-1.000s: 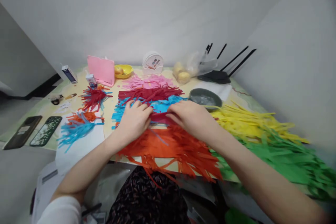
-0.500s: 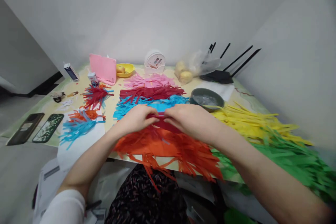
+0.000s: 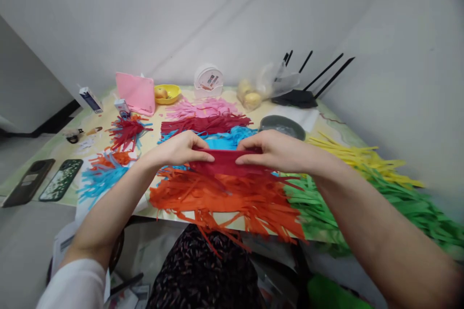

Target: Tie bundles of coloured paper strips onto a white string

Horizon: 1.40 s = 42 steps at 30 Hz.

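Between thumb and fingers, my left hand [image 3: 184, 148] pinches the upper edge of a red fringed tissue-paper strip [image 3: 229, 163]. My right hand [image 3: 270, 150] grips the same edge a little further right, so the strip's solid band is stretched between both thumbs. Under it spreads an orange fringed strip [image 3: 213, 198], its fringe drooping over the table's front edge. Just behind my hands lies a blue fringed strip [image 3: 222, 143], partly hidden by them. A darker red fringed strip [image 3: 206, 124] and a pink one [image 3: 203, 108] lie further back.
Yellow [image 3: 366, 159] and green fringes [image 3: 395, 198] cover the right side. A dark bowl [image 3: 282, 127] stands behind my right hand, near a black router [image 3: 295, 98]. At left are tassels [image 3: 105, 178], two phones [image 3: 60, 180], a pink tablet case [image 3: 136, 92] and a yellow dish [image 3: 170, 95].
My hands have moved apart along the red strip's edge, exposing more of its flat band. The camera view has shifted slightly.
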Each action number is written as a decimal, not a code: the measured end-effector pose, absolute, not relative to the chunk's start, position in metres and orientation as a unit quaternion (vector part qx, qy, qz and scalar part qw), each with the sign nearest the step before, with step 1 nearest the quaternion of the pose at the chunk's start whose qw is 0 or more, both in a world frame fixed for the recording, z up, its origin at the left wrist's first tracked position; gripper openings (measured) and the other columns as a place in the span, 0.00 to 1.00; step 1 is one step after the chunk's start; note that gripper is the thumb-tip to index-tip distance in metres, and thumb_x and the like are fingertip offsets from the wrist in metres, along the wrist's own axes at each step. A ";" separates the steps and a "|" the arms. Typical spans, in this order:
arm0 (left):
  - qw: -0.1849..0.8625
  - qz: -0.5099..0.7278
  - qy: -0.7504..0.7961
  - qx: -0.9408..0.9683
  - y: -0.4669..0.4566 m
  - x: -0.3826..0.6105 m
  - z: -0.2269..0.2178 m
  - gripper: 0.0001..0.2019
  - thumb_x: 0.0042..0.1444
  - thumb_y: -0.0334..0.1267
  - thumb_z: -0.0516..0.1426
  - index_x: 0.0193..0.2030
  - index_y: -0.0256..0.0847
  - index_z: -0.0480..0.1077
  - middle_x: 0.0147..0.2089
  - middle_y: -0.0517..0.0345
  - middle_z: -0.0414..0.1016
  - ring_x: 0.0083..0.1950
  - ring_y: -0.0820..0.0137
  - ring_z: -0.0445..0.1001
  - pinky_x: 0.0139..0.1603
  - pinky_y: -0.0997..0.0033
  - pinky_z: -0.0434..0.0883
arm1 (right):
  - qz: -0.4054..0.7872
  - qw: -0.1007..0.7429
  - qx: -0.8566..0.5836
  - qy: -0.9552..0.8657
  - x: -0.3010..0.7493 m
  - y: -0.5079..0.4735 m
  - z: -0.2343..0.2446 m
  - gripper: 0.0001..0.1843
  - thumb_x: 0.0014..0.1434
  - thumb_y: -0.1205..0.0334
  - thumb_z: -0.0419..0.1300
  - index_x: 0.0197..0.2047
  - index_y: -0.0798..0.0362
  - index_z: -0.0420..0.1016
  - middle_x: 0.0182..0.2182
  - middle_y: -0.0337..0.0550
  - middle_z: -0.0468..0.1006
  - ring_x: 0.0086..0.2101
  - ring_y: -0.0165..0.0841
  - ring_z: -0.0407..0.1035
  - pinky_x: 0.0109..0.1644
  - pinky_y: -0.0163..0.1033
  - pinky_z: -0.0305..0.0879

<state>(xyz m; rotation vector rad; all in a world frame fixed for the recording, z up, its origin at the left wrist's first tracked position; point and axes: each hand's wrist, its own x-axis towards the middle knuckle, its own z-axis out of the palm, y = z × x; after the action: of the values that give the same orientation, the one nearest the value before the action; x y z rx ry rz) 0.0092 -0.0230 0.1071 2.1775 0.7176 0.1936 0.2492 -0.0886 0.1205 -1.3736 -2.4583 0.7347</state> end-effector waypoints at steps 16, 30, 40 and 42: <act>0.377 0.167 0.287 0.865 -0.027 0.012 0.090 0.15 0.59 0.44 0.54 0.31 0.34 0.74 0.26 0.61 0.69 0.27 0.75 0.62 0.28 0.77 0.58 | 0.141 0.192 -0.556 -0.796 0.247 -0.107 0.114 0.09 0.58 0.60 0.61 0.27 0.52 0.70 0.20 0.36 0.71 0.22 0.29 0.62 0.27 0.34 0.53; 0.548 0.342 0.293 0.705 -0.047 0.009 0.049 0.10 0.55 0.37 0.58 0.41 0.39 0.78 0.42 0.54 0.79 0.41 0.68 0.75 0.43 0.71 0.70 | 0.358 0.494 -0.512 -0.605 0.247 -0.130 0.056 0.07 0.58 0.59 0.62 0.39 0.50 0.79 0.33 0.41 0.81 0.28 0.32 0.75 0.32 0.36 0.73; 0.579 0.367 0.260 0.680 -0.052 0.001 0.038 0.09 0.50 0.29 0.56 0.25 0.37 0.77 0.32 0.54 0.76 0.35 0.71 0.71 0.40 0.72 0.66 | 0.290 0.556 -0.450 -0.636 0.243 -0.134 0.039 0.12 0.56 0.71 0.58 0.28 0.48 0.80 0.31 0.40 0.80 0.36 0.33 0.74 0.43 0.36 0.69; 0.547 0.361 0.259 0.710 -0.054 -0.001 0.042 0.09 0.51 0.29 0.55 0.28 0.37 0.77 0.33 0.54 0.76 0.38 0.69 0.71 0.43 0.71 0.66 | 0.318 0.560 -0.458 -0.613 0.241 -0.132 0.037 0.10 0.56 0.70 0.58 0.27 0.49 0.78 0.29 0.39 0.78 0.33 0.31 0.73 0.39 0.35 0.68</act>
<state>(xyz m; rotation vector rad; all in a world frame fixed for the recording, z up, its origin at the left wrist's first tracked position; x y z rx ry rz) -0.0012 -0.0543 0.0421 1.6829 0.6141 0.8551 0.2409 -0.1321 0.0373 -1.0802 -1.4449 0.7499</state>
